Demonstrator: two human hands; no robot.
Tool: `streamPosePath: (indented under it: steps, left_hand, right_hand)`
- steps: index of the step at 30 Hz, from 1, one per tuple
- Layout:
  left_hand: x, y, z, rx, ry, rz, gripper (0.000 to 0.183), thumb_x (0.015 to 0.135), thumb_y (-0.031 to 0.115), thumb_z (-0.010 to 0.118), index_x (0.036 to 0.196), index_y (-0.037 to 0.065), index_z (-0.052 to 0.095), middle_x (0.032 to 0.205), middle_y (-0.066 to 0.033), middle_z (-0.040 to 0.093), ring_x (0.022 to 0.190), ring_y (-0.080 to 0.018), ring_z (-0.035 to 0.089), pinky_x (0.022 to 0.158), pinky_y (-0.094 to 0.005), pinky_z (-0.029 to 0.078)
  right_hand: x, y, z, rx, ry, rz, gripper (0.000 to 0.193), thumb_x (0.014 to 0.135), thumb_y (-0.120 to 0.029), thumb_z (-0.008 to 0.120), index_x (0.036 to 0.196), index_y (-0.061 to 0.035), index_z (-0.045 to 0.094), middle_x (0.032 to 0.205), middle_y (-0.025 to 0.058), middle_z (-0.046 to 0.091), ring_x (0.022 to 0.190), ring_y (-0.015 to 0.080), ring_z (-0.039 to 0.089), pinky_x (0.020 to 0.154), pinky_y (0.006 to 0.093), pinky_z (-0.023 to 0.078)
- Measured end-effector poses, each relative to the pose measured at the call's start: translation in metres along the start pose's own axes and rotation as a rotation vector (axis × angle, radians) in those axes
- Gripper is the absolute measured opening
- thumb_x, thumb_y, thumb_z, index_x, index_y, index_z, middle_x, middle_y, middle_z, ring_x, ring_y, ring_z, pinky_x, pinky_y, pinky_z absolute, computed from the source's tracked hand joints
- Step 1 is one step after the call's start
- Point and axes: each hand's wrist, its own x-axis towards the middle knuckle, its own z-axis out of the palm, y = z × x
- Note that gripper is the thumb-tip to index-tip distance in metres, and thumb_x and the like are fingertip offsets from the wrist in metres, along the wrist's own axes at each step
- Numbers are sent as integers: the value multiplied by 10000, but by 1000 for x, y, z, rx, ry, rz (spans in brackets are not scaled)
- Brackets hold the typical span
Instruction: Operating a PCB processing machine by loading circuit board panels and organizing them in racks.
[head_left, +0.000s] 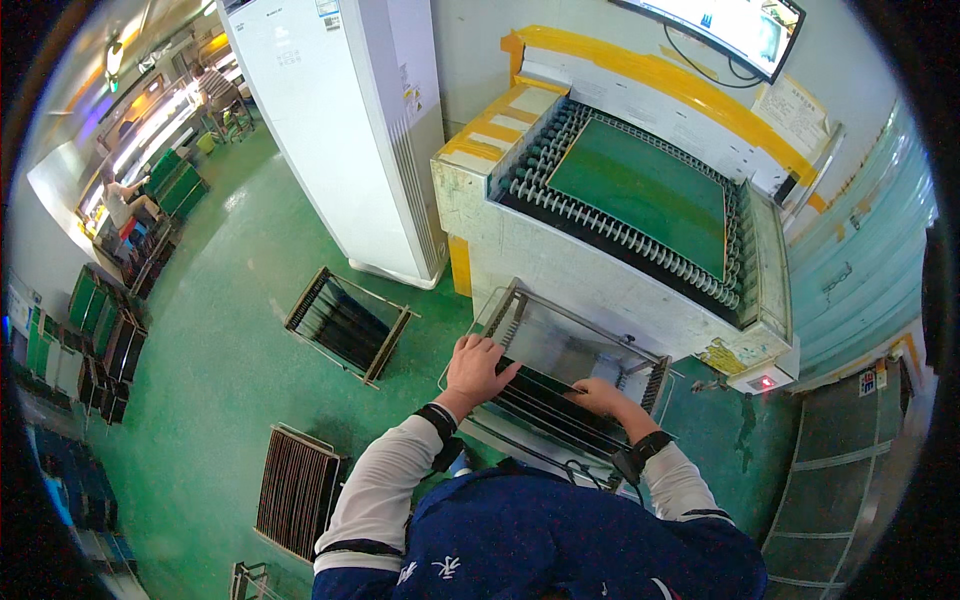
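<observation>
1. Eight o'clock from the metal rack (655,383): a slotted floor rack (297,490) filled with upright panels.
2. Between nine and ten: a wire-framed rack (345,328) of dark boards.
3. Left hand (476,372): fingers bent, thumb apart, at the dark panels' (560,405) ten-o'clock end; grip unclear.
4. Dark panels: in the metal rack's six-o'clock half.
5. Right hand (604,398): fingers curled at their two-o'clock edge; cannot tell whether gripping.
6. One o'clock: roller conveyor (620,232) bearing a green panel (640,185).

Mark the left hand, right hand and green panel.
Left hand (474,374): head view, back of the hand.
Right hand (600,398): head view, back of the hand.
Green panel (645,193): head view, middle of upper face.
</observation>
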Motion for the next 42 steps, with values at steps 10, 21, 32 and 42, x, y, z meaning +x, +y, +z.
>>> streamPosePath:
  steps: [10, 21, 32, 42]
  left_hand:
    - [-1, -1, 2, -7, 65, 23, 362, 840, 436, 691, 813, 77, 657, 880, -94, 643, 942, -297, 586, 949, -439, 431]
    - [0, -1, -1, 10, -81, -32, 419, 862, 475, 668, 986, 77, 707, 971, -94, 667, 1021, -297, 584, 1000, -451, 407]
    - [1, 0, -2, 5, -53, -13, 407, 851, 464, 683, 954, 70, 702, 938, -98, 662, 999, -303, 590, 978, -448, 419]
    - [1, 0, -1, -3, -49, -19, 402, 856, 472, 678, 941, 79, 693, 917, -90, 649, 985, -297, 584, 978, -452, 417]
  right_hand:
    - [-4, -8, -4, 28, 3, -19, 502, 918, -533, 592, 1062, -65, 702, 1006, 203, 710, 942, 417, 665, 793, 481, 507]
    - [-4, -8, -4, 20, 8, -13, 518, 917, -548, 594, 1061, -63, 706, 1009, 203, 711, 954, 421, 663, 806, 483, 509]
    - [1, 1, -1, 8, 10, -35, 495, 920, -524, 607, 1085, -67, 700, 1015, 201, 705, 934, 385, 662, 799, 460, 506]
    - [3, 3, -1, 18, 10, -20, 513, 912, -544, 608, 1090, -72, 702, 1017, 198, 709, 936, 372, 667, 804, 453, 507]
